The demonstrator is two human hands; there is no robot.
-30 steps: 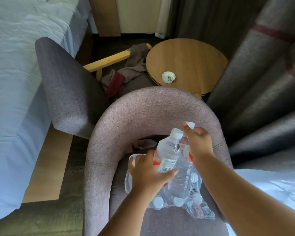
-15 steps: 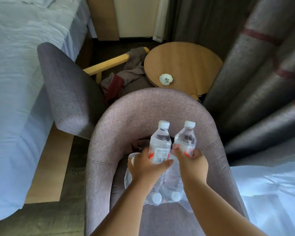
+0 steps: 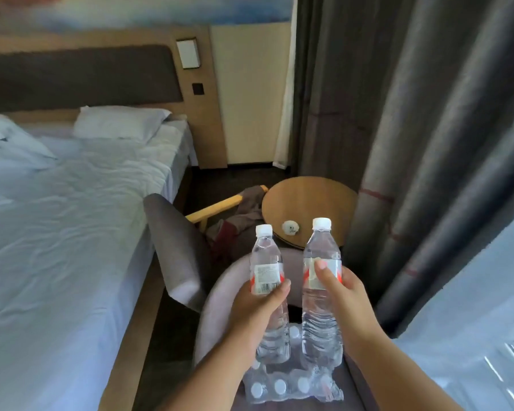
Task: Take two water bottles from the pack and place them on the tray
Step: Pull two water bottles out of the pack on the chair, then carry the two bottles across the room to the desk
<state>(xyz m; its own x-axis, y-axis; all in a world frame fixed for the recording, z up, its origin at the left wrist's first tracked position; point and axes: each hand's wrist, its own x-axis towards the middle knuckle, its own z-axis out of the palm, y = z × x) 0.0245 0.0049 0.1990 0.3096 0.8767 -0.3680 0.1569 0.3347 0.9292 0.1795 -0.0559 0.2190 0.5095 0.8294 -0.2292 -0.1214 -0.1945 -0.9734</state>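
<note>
Two clear water bottles with white caps are held upright, side by side and slightly apart, above the pack. The left hand [image 3: 257, 307] has its fingers [image 3: 275, 290] wrapped around the left bottle [image 3: 266, 262] at its label, and the right hand [image 3: 343, 295] has its fingers closed around the right bottle [image 3: 321, 256], thumb pressed on the red-and-white label. Both bottles are lifted clear of the shrink-wrapped pack [image 3: 291, 387], which lies on the seat of the rounded grey armchair [image 3: 220, 292] directly below the hands. At least four white caps show through the plastic wrap; the rest of the pack is hidden behind the forearms and the raised bottles, so its full count cannot be told.

Beyond the armchair stands a round wooden desk [image 3: 309, 200] carrying one small white dish [image 3: 290, 227] near its front edge. To the left of the desk is a second grey chair [image 3: 175, 247] with a wooden armrest, and a bundle of dark and red clothing [image 3: 238, 226] lies on it. The bed [image 3: 66, 218] with white sheets fills the left side, with a pillow [image 3: 119, 123] at the headboard. Grey curtains [image 3: 413, 129] hang along the right, just beside the desk and armchair. No tray can be seen in this view.
</note>
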